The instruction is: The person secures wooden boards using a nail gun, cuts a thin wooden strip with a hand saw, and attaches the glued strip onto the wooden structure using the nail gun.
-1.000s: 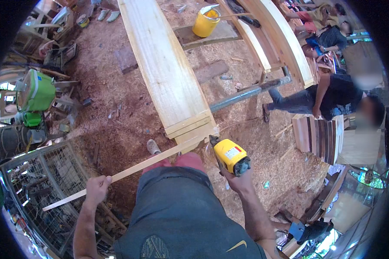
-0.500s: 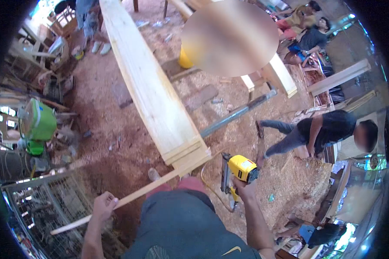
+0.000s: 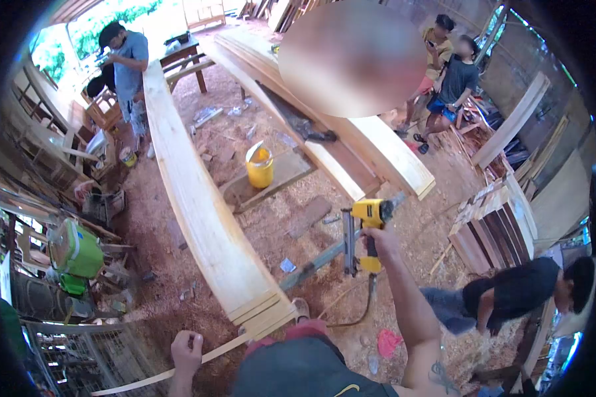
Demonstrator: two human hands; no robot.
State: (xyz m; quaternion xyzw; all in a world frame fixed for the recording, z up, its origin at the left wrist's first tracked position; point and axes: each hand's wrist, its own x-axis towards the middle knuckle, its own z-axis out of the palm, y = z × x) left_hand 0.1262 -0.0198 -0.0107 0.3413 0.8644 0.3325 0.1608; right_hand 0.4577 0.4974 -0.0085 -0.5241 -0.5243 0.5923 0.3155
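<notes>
My right hand point(image 3: 377, 246) is wrapped round the handle of a yellow and black nail gun point(image 3: 369, 215), held up in front of me, with an air hose point(image 3: 369, 298) hanging from its base. Low on the left, my left hand point(image 3: 187, 351) has curled fingers on a thin wooden strip point(image 3: 228, 345), partly hiding it. The strip runs across beside the near end of a long pale plank point(image 3: 202, 205). Short wooden pieces point(image 3: 261, 311) lie across that end of the plank, close to my legs.
A yellow bucket point(image 3: 260, 171) stands on a board beyond the plank. More long boards point(image 3: 394, 155) lie at the right. A person in dark clothes point(image 3: 510, 291) bends at the right; another point(image 3: 127, 66) stands at the far left. Stacked boards point(image 3: 490, 235) and a green machine point(image 3: 76, 248) flank the floor.
My view has tilted up, showing more of the far workshop. The nail gun is raised, farther from my body. My left hand stays at the strip. The person at right bends lower.
</notes>
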